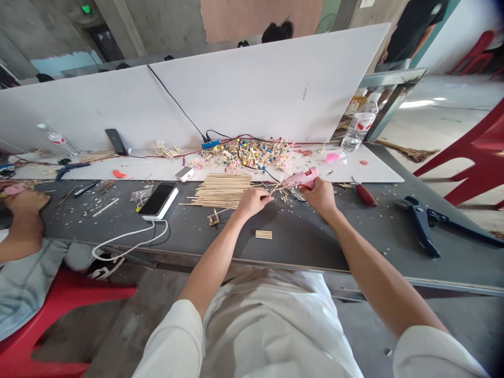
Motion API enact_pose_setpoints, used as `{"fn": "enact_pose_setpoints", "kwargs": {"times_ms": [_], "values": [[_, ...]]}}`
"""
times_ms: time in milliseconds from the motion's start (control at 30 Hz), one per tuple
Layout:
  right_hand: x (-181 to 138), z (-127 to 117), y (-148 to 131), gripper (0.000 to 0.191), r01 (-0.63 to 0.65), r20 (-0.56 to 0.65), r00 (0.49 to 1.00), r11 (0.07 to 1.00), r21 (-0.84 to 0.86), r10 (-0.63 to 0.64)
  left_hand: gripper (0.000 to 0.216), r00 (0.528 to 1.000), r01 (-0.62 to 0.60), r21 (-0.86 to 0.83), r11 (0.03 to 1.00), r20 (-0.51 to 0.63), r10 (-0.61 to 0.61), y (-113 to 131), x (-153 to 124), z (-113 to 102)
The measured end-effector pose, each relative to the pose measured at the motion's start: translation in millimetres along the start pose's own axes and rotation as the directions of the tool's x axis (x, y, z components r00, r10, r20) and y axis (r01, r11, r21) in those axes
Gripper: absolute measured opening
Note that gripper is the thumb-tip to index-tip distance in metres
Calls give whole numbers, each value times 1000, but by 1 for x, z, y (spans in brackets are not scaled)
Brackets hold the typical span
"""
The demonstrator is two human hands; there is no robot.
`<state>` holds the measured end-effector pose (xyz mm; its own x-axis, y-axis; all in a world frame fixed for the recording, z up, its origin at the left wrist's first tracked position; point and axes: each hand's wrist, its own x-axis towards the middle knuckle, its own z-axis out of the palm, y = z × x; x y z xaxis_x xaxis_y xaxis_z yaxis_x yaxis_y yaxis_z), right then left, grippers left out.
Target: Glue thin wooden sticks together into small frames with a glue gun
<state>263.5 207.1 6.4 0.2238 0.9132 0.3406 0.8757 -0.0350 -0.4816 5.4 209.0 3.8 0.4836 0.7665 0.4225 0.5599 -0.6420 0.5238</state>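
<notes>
My right hand (319,197) is closed around a pink hot glue gun (303,177), whose nozzle points left toward my other hand. Pinched in the fingers of my left hand (254,202) is a short wooden stick (274,188), its end close to the nozzle. Just behind my left hand lies a bundle of long thin wooden sticks (220,190). A small flat panel of short sticks (263,234) rests on the grey table in front of me. To the left of my wrist sits a little wooden stick frame (214,218).
A heap of match-like sticks with coloured tips (252,155) lies along the white board. A phone on a white power bank (159,201) with a cable is at left; a red-handled tool (365,194) and blue-handled cutters (423,220) are at right. Another person's hand (27,202) works at far left.
</notes>
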Motion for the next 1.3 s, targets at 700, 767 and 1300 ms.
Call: {"fn": "enact_pose_setpoints", "kwargs": {"times_ms": [700,767,1300], "values": [[0,1,2,23,10,6,1000,998,-60,-10,33,1000,-12,-12,1000,2,12,-2,0,1],[0,1,2,23,11,6,1000,998,-61,-11,34,1000,-14,-19,1000,0,14,-2,0,1],[0,0,0,23,-5,13,1000,998,-57,5,36,1000,-24,-28,999,4,24,-2,0,1]]}}
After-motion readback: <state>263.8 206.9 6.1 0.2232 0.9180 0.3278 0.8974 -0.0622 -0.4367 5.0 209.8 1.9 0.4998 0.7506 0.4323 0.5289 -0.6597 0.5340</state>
